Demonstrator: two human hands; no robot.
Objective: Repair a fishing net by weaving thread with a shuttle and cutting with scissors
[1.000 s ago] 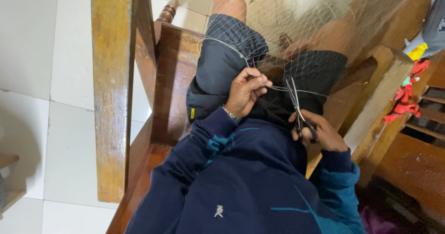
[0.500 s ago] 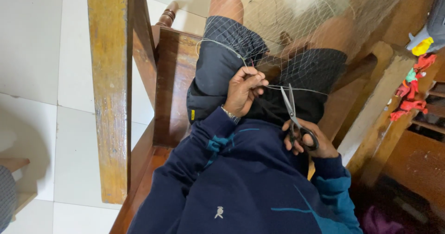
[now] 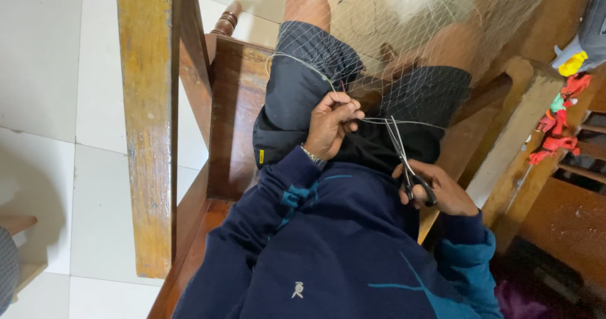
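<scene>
I sit on a wooden chair [image 3: 233,104] with a thin pale net [image 3: 404,47] spread over my knees and dark shorts. My left hand [image 3: 331,124] pinches the net's edge cord on my left thigh, fingers closed on it. From that hand a taut cord [image 3: 379,120] runs right toward the scissors. My right hand [image 3: 439,189] grips a pair of scissors [image 3: 404,155] by the handles, with the blades pointing up at the cord and slightly parted. My dark blue sleeves fill the lower middle of the view.
A thick wooden armrest [image 3: 148,123] runs down the left. Pale floor tiles [image 3: 57,72] lie beyond it. A second wooden armrest [image 3: 514,129] stands at the right, with red and yellow items [image 3: 562,123] beside wooden slats at the far right.
My right hand with the scissors has dropped slightly and shifted right. The blades still point up at the cord. My left hand stays on the net cord.
</scene>
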